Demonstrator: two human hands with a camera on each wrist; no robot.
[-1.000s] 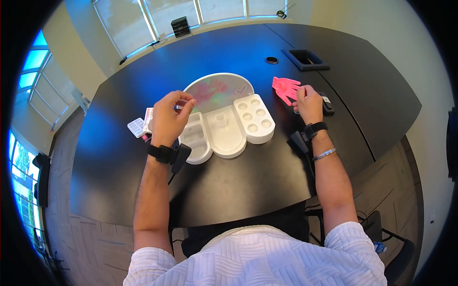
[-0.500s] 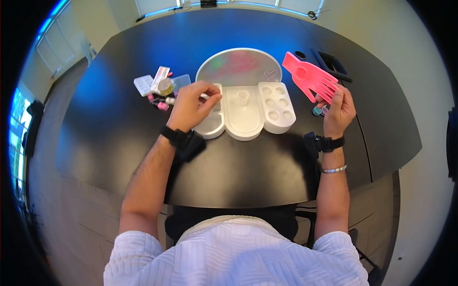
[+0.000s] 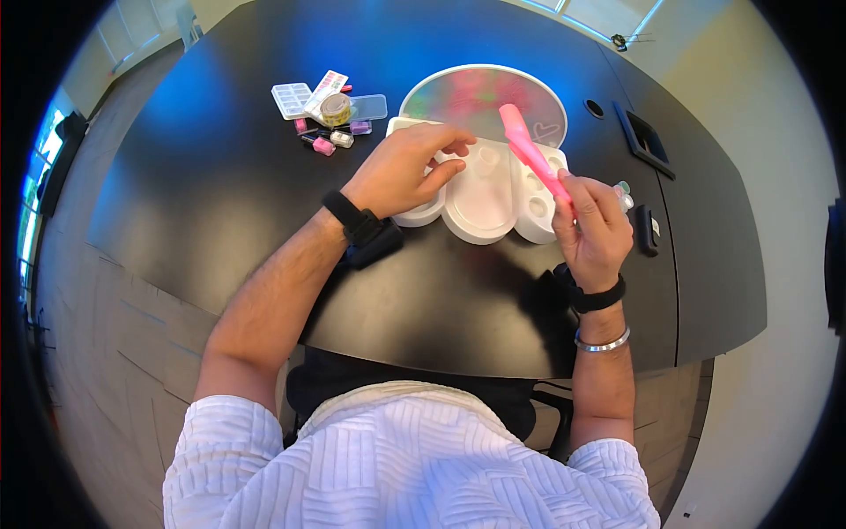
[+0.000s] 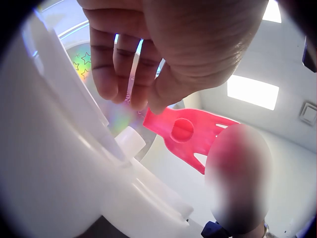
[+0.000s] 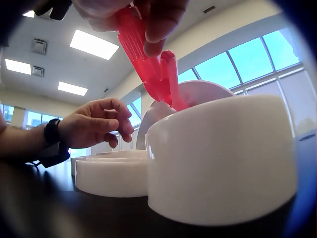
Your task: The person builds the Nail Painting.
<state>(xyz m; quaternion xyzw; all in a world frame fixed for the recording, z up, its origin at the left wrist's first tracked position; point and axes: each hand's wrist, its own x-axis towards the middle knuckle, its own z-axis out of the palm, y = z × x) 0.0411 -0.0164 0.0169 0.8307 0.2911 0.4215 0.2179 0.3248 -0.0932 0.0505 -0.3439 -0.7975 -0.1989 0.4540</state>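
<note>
My right hand [image 3: 597, 225] pinches a pink hand-shaped plastic piece [image 3: 533, 154] by its finger end, raised over the right part of a white organizer [image 3: 476, 231]. In the head view the piece is seen nearly edge-on; the left wrist view shows its flat face with a round recess. My left hand [image 3: 407, 167] hovers over the organizer's left section, fingers loosely bent and holding nothing. At the back of the organizer stands a rounded iridescent panel [image 3: 480, 93] with a heart drawn on it. A small white post [image 4: 131, 144] rises from the middle section.
To the left lie several nail polish bottles [image 3: 323, 146], a tape roll [image 3: 336, 110], a compartment box [image 3: 291, 101] and a clear lid [image 3: 370, 108]. Small jars [image 3: 624, 196] and a black device [image 3: 648, 231] lie at the right, near a desk recess [image 3: 648, 141].
My right hand has picked the pink hand-shaped piece up off the table, brought it left over the organizer and turned it edge-on. The left hand has moved toward the organizer's middle.
</note>
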